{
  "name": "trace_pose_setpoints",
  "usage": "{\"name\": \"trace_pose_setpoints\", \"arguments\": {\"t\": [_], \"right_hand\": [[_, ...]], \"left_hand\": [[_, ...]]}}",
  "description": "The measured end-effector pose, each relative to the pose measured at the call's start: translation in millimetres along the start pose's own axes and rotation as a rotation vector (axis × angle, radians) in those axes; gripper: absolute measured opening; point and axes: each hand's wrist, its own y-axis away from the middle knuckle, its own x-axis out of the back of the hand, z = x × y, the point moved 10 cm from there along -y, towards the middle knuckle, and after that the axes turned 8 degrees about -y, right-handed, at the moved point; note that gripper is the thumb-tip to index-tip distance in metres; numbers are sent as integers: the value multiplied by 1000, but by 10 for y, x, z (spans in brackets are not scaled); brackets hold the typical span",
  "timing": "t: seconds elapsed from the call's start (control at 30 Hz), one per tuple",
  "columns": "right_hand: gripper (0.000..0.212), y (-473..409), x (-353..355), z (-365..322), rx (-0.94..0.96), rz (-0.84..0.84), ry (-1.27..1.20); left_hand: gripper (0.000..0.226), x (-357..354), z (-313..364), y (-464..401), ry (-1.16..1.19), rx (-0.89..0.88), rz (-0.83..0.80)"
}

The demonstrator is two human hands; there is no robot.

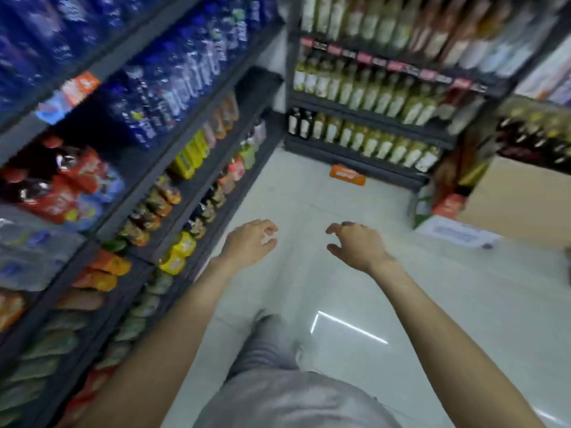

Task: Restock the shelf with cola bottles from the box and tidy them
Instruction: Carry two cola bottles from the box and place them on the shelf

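No text can be read: the shelf price tags (364, 57), bottle labels (355, 97) and orange floor sign (347, 176) are blurred.

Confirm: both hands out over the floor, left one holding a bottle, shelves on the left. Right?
Not quite. The head view shows the left hand holding nothing, its fingers loosely curled, like the right hand. Both are over the floor, with shelves on the left.

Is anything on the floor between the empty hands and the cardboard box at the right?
Nothing visible. Both the left hand and right hand hang over bare floor, which runs unobstructed to the box.
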Motion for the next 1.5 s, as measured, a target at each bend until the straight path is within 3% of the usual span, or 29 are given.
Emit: {"name": "trace_pose_setpoints", "arguments": {"t": [0.13,0.3,0.53,0.73,1.03,1.2,1.27,1.5], "right_hand": [[35,203,-9,1472,-242,87,-260],[28,299,138,3114,-457,230,-524],[24,45,652,5031,-630,330,-765],[25,-469,1248,6490,-631,418,-836],[48,-1144,1690,8796,-711,534,-798],[57,-1242,1584,9798,-834,575,-851],[59,-1316,1490,10021,-800,548,-872],[78,-1770,1235,10270,-636,270,-700]], "left_hand": [[23,-723,701,-676,278,154,-118],[15,-1372,1791,-1596,399,119,-172],[17,-2042,3271,-2884,354,6,-297],[22,-2296,4570,-3977,202,-110,-334],[27,-2937,6389,-5410,171,-182,-304],[43,-3742,7029,-5883,216,-96,-374],[54,-4053,7235,-6041,183,-84,-400],[76,-4685,7551,-6409,130,-42,-300]]}}
